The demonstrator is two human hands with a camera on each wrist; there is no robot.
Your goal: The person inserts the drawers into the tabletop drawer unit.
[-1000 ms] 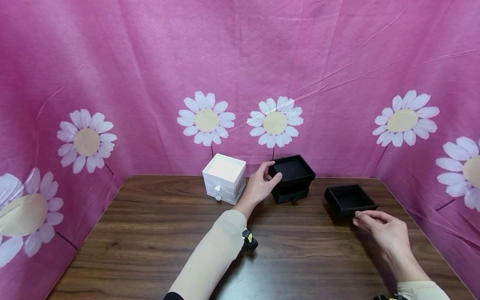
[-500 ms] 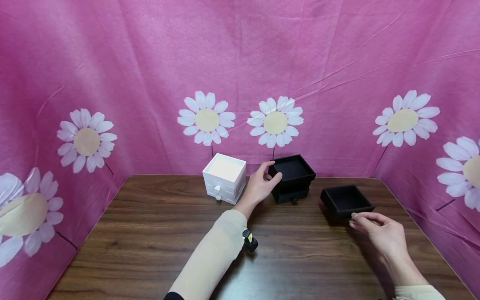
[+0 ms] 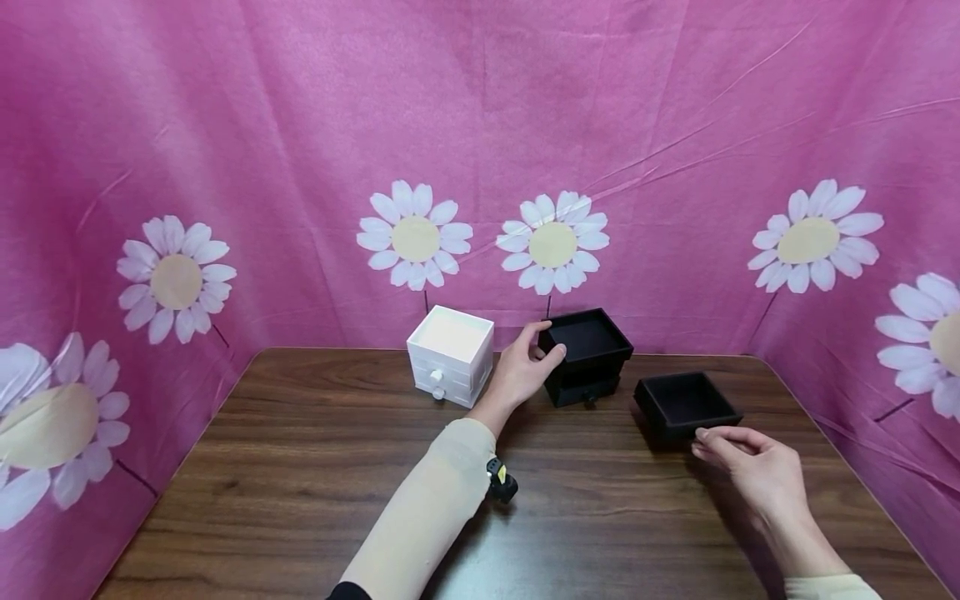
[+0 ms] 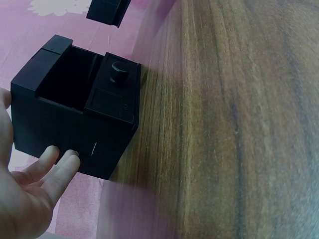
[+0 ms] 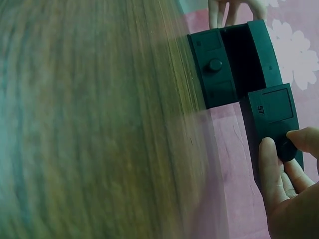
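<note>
In the head view, my left hand (image 3: 519, 367) is at the left side of a small black drawer box (image 3: 588, 337). Fingertips rest on its side wall in the left wrist view, and a digit lies by the top edge. Its upper slot (image 4: 70, 79) is an open hollow; below sits a drawer front with a round knob (image 4: 119, 70). To the right, my right hand (image 3: 761, 471) pinches the knob (image 5: 287, 150) of a loose black drawer (image 3: 688, 404) between thumb and finger. That drawer is held off the tabletop, its tray showing nothing inside.
Left of the black box stands a white drawer box (image 3: 450, 354) with two knobs on its front. Both boxes are near the back edge of the brown wooden table (image 3: 300, 500). A pink daisy-print cloth (image 3: 480, 100) hangs behind and along both sides.
My right hand has moved left a little with the drawer, bringing it nearer the black box. My left hand and both boxes stay in place.
</note>
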